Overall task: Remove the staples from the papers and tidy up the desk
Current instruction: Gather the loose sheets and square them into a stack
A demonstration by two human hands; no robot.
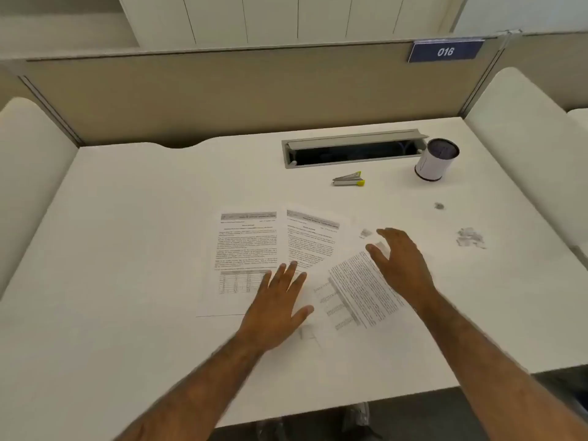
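Head view: left hand (277, 308) lies flat on papers (248, 243), right hand (402, 265) hovers spread

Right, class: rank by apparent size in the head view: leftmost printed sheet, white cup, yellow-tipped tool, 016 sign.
leftmost printed sheet
white cup and 016 sign: alike, and the sign is farther, so unranked
smallest: yellow-tipped tool

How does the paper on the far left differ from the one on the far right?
The left paper lies square on the desk; the right paper is turned at a slant. The left paper shows a grey heading bar; none shows on the right paper. The left hand lies flat on the left paper's corner; the right hand is over the right paper's far end. Both are printed sheets.
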